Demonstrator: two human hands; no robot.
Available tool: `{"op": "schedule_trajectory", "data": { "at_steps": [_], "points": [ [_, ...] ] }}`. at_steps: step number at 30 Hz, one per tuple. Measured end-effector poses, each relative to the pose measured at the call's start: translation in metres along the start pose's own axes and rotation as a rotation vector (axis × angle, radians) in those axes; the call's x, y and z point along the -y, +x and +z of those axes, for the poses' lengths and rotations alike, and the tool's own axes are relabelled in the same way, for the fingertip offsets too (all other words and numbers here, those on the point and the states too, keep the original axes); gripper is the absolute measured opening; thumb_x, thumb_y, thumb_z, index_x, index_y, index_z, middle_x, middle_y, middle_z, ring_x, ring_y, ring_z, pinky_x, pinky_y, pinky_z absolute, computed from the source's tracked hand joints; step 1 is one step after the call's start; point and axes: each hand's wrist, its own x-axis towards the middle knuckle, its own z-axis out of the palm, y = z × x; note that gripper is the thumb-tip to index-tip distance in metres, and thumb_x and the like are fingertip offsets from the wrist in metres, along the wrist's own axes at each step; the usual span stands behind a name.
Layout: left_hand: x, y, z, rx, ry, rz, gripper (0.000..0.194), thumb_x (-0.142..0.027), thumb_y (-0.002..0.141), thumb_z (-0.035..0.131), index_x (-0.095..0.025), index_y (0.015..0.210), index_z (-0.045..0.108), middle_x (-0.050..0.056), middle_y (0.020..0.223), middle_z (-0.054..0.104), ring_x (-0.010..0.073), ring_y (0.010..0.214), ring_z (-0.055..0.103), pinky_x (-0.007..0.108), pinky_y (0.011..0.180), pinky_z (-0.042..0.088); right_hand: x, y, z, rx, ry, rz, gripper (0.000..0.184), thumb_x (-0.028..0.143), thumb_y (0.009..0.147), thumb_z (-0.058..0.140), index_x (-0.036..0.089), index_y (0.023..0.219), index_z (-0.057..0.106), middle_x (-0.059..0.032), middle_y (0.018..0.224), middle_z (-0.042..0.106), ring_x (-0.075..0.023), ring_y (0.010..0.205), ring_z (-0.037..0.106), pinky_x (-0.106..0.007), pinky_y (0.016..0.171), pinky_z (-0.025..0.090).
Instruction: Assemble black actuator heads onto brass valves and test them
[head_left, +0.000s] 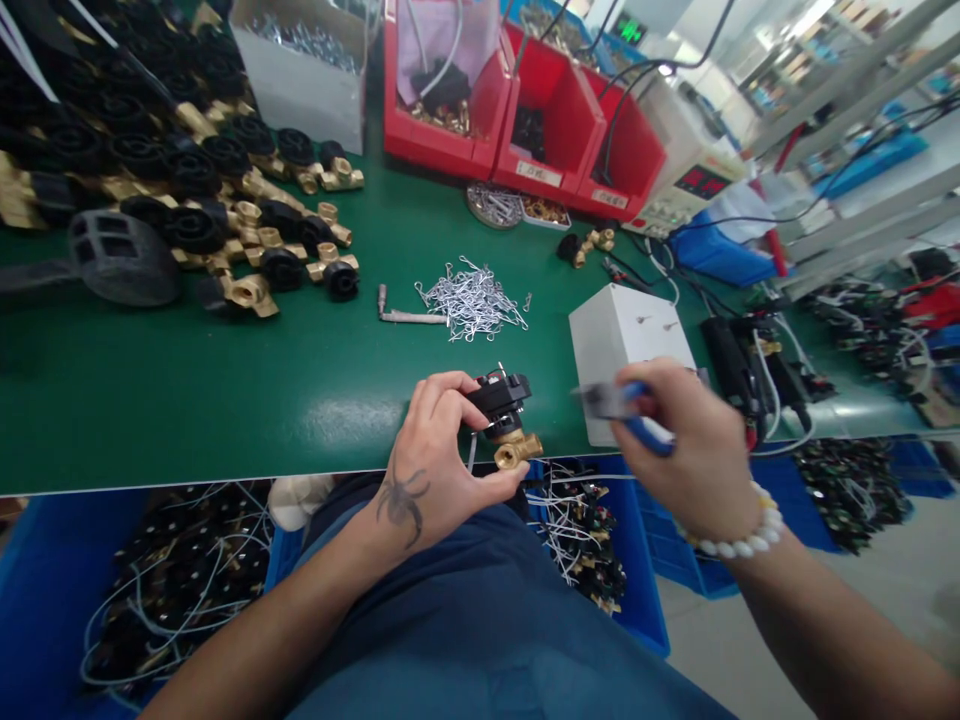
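My left hand grips a small valve with a black top and a brass body, held over the near edge of the green table. My right hand, with a white bead bracelet at the wrist, is closed around blue-handled pliers whose blurred jaws point left toward the valve, a short gap away. A pile of silver wire clips lies on the table just beyond the valve, with a small metal tool to its left.
Many black-and-brass valves cover the far left. Red bins and a grey box stand at the back. A white box sits by my right hand. Blue crates of wired parts stand below the table edge.
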Motion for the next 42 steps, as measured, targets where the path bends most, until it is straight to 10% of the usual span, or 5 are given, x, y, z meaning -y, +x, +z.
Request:
{"op": "schedule_trajectory", "data": {
  "at_steps": [3, 9, 24, 33, 42],
  "points": [
    [0.000, 0.000, 0.000, -0.004, 0.006, 0.005, 0.039, -0.022, 0.066, 0.082, -0.019, 0.088, 0.050, 0.012, 0.114, 0.059, 0.0269, 0.108, 0.059, 0.048, 0.092, 0.054, 0.000, 0.000, 0.003, 0.277, -0.133, -0.089, 0.021, 0.007, 0.079, 0.045, 0.018, 0.089, 0.060, -0.0039, 0.074, 0.062, -0.0145, 0.057, 0.055, -0.027, 0.052, 0.038],
    [0.001, 0.000, 0.000, 0.002, 0.009, 0.006, 0.039, -0.022, 0.066, 0.083, -0.018, 0.089, 0.052, 0.012, 0.113, 0.059, 0.0266, 0.106, 0.060, 0.047, 0.090, 0.054, 0.000, -0.001, -0.001, -0.129, 0.037, -0.001, 0.012, 0.013, 0.088, 0.050, 0.020, 0.095, 0.057, -0.0026, 0.080, 0.063, -0.0142, 0.063, 0.058, -0.026, 0.056, 0.042],
    [-0.011, 0.008, -0.029, -0.182, 0.279, 0.146, 0.038, -0.026, 0.070, 0.081, -0.020, 0.093, 0.052, 0.010, 0.116, 0.059, 0.0269, 0.111, 0.061, 0.045, 0.093, 0.054, -0.004, -0.005, 0.066, 0.254, 0.026, 0.220, 0.061, 0.056, 0.090, 0.062, 0.010, 0.129, 0.061, -0.0228, 0.115, 0.066, -0.0376, 0.105, 0.065, -0.055, 0.085, 0.056],
    [-0.029, 0.019, -0.033, -0.103, 0.263, 0.257, 0.049, -0.029, 0.072, 0.082, -0.024, 0.110, 0.051, 0.008, 0.120, 0.058, 0.0275, 0.115, 0.061, 0.046, 0.096, 0.052, 0.041, 0.007, 0.046, 0.198, 1.374, 0.371, 0.064, 0.053, 0.097, 0.056, 0.026, 0.152, 0.037, -0.0094, 0.113, 0.073, -0.0218, 0.099, 0.073, -0.040, 0.090, 0.060],
    [-0.032, 0.019, -0.031, -0.036, 0.137, 0.229, 0.070, -0.035, 0.068, 0.089, -0.029, 0.125, 0.050, 0.008, 0.127, 0.057, 0.0289, 0.121, 0.056, 0.050, 0.105, 0.047, 0.051, 0.003, 0.041, 0.130, 1.628, 0.435, 0.067, 0.037, 0.093, 0.061, 0.028, 0.153, 0.033, -0.0084, 0.120, 0.071, -0.0225, 0.103, 0.072, -0.041, 0.093, 0.061]
  ]
}}
